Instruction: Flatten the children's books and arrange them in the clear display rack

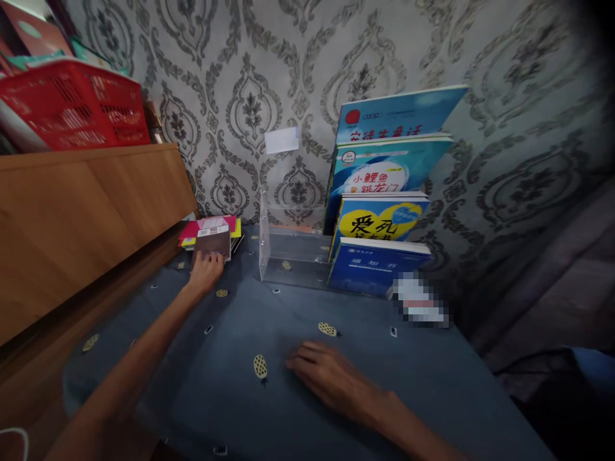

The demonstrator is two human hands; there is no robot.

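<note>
Left of centre, the left hand (pixel 207 269) is touching the brown book (pixel 214 241) atop a pile (pixel 191 232), its grip unclear; at lower centre, the right hand (pixel 330 376) is lying loosely uncurled over the counter (pixel 211 390).

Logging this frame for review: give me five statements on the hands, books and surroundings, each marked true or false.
1. The left hand touches the brown book on the pile. True.
2. The right hand holds a book. False: no book shows in it.
3. The red basket sits on the wooden cabinet. True.
4. The upright books fill the left end of the clear stand. False: they stand at its right end.
5. The frontmost upright book is blue. True.
</note>
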